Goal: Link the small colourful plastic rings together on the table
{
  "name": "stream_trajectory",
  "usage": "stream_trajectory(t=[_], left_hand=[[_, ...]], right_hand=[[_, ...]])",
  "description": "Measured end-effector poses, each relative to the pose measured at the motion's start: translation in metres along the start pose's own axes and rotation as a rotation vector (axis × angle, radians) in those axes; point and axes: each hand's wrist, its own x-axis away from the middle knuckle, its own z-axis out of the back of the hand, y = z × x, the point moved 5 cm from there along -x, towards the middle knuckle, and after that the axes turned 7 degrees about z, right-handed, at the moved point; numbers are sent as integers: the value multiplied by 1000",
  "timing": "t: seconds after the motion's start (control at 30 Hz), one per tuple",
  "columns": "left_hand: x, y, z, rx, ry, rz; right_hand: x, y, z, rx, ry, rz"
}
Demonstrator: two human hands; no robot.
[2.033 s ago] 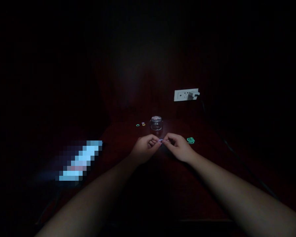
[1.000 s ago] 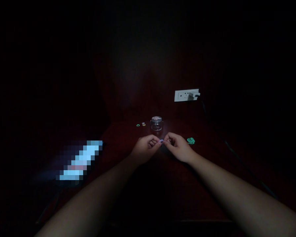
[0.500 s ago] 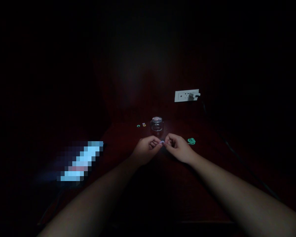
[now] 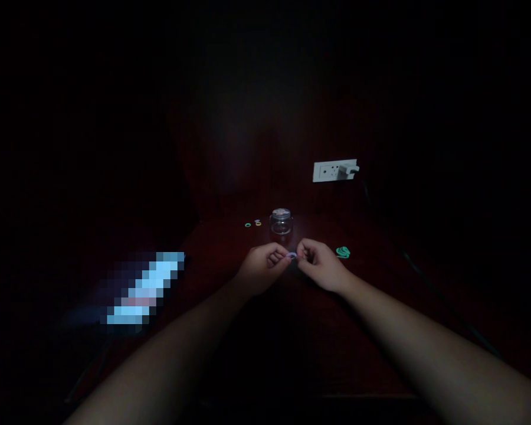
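Between my two hands a small light-purple ring [image 4: 292, 255], which looks like a hair tie, is held just above the dark red table. My left hand [image 4: 265, 267] pinches its left side between thumb and fingertips. On the opposite side, the thumb and forefinger of my right hand [image 4: 317, 264] are closed on it, the other fingers curled. Just beyond the hands stands a clear lidded jar [image 4: 281, 222], upright. To its left lie a green ring [image 4: 248, 225], a yellow ring [image 4: 258, 224] and a pale purple one [image 4: 257, 221]. Right of my right hand sits a green looped bundle [image 4: 343, 252].
A lit screen [image 4: 146, 289], blurred out, is at the left. On the back wall a white socket plate [image 4: 327, 171] carries a plug [image 4: 348, 170]. A dark cable [image 4: 442, 301] runs along the right side. The surroundings are very dark.
The purple ring shows a little wider between my fingertips, and my right fingertips have shifted slightly to the right. Otherwise the scene stays as it was.
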Motion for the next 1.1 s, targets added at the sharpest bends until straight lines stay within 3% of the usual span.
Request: stream_trajectory(t=[1.1], left_hand=[[-1, 2, 2, -30, 4, -31]], right_hand=[[0, 1, -1, -1, -45, -1]])
